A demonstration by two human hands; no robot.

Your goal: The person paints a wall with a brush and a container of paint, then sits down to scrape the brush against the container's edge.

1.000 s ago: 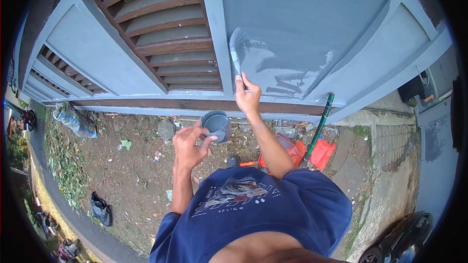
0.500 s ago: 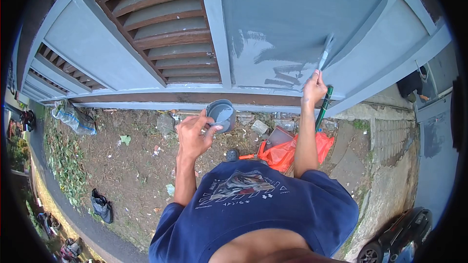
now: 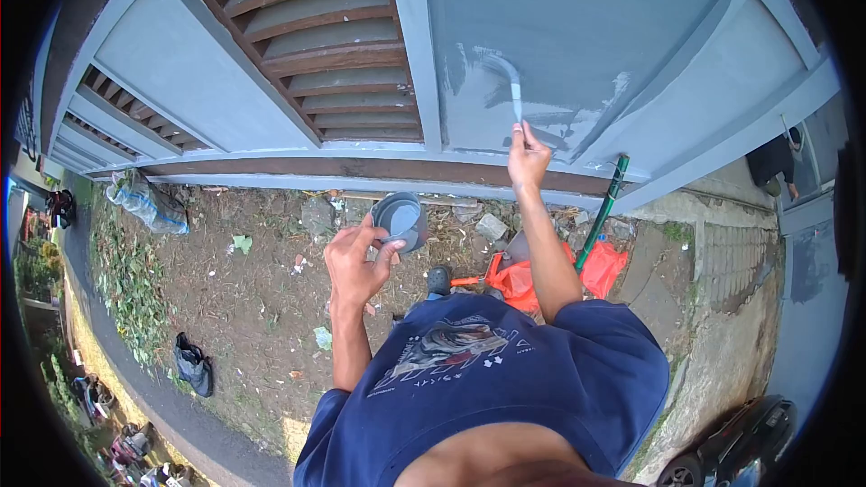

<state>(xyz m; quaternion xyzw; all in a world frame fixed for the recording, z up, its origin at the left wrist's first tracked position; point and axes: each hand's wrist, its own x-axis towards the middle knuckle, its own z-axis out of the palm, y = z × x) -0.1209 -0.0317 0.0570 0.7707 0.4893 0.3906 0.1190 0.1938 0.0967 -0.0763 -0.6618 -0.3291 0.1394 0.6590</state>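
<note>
We see the paintbrush (image 3: 515, 92) in the right hand (image 3: 529, 158), its handle pinched between thumb and fingers. The brush is on the lower part of the grey panel (image 3: 586, 13), right of the louvred slats (image 3: 338, 59). Its long axis runs nearly straight up our view, the handle end down in the hand and the bristle end pointing away from the body; the bristles bend over to the left where they press on the panel. Pale streaks of wet paint show around them.

Our left hand (image 3: 354, 263) grips the grey paint cup (image 3: 408, 233) by its near left side, thumb and fingers closed on the rim. The cup's mouth faces up toward us, showing grey paint inside, and it hangs over the littered ground (image 3: 234, 293). Near the right forearm, we see a green pole (image 3: 606, 203) slanting up to the right beside a red-orange bag (image 3: 606, 272).
</note>
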